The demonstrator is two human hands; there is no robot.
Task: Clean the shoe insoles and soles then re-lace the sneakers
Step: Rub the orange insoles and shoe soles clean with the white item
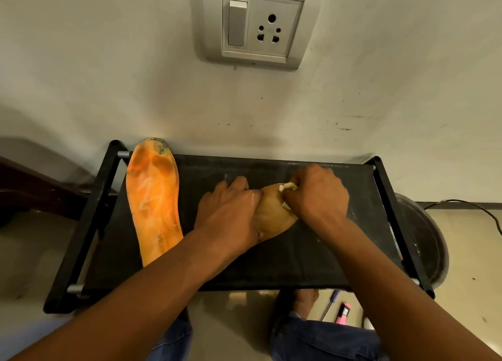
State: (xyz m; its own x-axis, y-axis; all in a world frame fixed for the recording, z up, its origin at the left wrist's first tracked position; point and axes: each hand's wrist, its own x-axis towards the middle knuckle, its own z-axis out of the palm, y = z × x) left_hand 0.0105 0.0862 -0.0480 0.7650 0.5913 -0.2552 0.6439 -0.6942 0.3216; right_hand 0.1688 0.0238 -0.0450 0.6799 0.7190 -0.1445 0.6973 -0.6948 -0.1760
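An orange insole (154, 200) lies lengthwise on the left part of a black fabric shelf (312, 246), printed side up, its far tip dirty. A second insole (271, 214), tan side up, lies in the middle. My left hand (228, 214) presses flat on that insole's left part and covers much of it. My right hand (317, 195) grips a small whitish cloth or wad (288, 187) and holds it against the insole's far right edge. No sneakers or laces are in view.
The shelf has a black frame with metal rods (74, 288) and stands against a wall with a switch and socket (260, 25). A round metal basin (426, 238) sits on the floor at right. A screwdriver (330, 305) and a pink object (343, 312) lie beside my foot.
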